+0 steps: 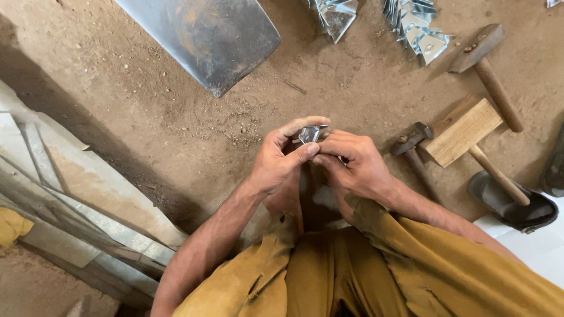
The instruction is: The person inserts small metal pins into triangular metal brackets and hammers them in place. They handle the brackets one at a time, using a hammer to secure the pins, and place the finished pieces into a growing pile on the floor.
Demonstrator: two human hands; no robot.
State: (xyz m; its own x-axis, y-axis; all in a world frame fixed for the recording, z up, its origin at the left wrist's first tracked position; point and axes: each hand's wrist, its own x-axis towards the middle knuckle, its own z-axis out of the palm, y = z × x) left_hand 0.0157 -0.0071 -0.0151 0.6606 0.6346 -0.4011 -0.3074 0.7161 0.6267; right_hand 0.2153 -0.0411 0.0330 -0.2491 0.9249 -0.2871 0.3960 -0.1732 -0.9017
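Both hands meet over the dirt floor (176, 117): left hand (281, 159) and right hand (352, 164) pinch a small folded metal piece (309, 134) together; wooden mallet (470, 138) lies near the right.

two hands, left hand (281, 161) and right hand (354, 163), share one small folded metal piece (310, 134). two wooden mallets (467, 130) (485, 54), one steel hammer (412, 142), two heaps of folded metal pieces (336, 14) (418, 29), one flat metal sheet (205, 35).

Wooden mallets (470, 126), hammer (413, 147), metal sheet (205, 35)
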